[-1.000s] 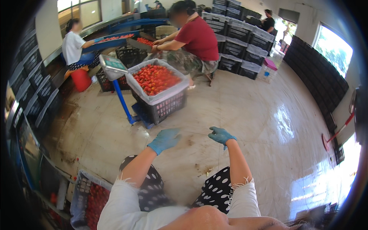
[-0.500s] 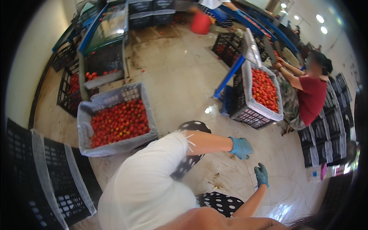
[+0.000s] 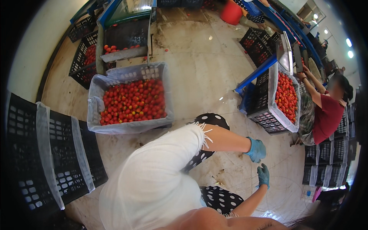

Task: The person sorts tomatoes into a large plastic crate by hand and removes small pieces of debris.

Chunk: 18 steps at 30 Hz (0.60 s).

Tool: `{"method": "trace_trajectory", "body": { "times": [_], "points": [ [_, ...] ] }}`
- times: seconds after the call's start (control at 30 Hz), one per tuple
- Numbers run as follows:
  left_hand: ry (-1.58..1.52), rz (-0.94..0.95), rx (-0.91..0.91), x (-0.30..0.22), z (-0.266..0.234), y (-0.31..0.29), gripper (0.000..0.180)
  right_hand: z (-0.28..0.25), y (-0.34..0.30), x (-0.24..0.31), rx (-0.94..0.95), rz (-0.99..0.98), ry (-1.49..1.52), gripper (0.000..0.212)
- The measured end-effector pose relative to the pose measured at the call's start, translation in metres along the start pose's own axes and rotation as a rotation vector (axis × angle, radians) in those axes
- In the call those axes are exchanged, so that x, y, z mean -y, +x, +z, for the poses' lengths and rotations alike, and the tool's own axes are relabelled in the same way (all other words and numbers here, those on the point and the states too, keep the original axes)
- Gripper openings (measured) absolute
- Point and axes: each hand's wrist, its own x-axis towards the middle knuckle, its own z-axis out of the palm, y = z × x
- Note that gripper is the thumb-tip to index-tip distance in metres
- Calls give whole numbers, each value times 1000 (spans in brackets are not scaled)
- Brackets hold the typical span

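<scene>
Both my hands wear blue-green gloves and hang over the pale floor (image 3: 222,96), holding nothing that I can see. My left hand (image 3: 256,150) is at the end of an arm in a white sleeve (image 3: 153,165), its fingers loosely bent. Just below it in the picture, my right hand (image 3: 263,176) has its fingers apart. To the left stands a lined crate (image 3: 130,127) of red cherry tomatoes (image 3: 132,101), away from both hands. Up and to the right of my left hand is another lined black crate (image 3: 262,117), filled with tomatoes (image 3: 285,96).
Stacked black crates (image 3: 65,153) line the left side. A chute (image 3: 124,55) with tomatoes stands behind the left crate. A seated person in a red shirt (image 3: 330,117) works beside a blue-framed conveyor (image 3: 281,21). More crates (image 3: 326,153) are stacked at right; a red bucket (image 3: 231,12) is at the back.
The view has shifted, so both tomato crates sit further right in the picture. My left hand appears lower and further right, closer to my right hand. Neither hand has taken hold of anything.
</scene>
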Motion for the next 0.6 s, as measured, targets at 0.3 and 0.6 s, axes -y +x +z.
{"method": "trace_trajectory", "body": {
  "times": [0.3, 0.6],
  "points": [
    [-8, -24, 18, 3, -14, -8, 33, 8, 16, -6, -11, 1, -11, 48],
    [3, -9, -16, 8, -5, -6, 31, 9, 15, -3, 1, -21, -35, 49]
  ]
}}
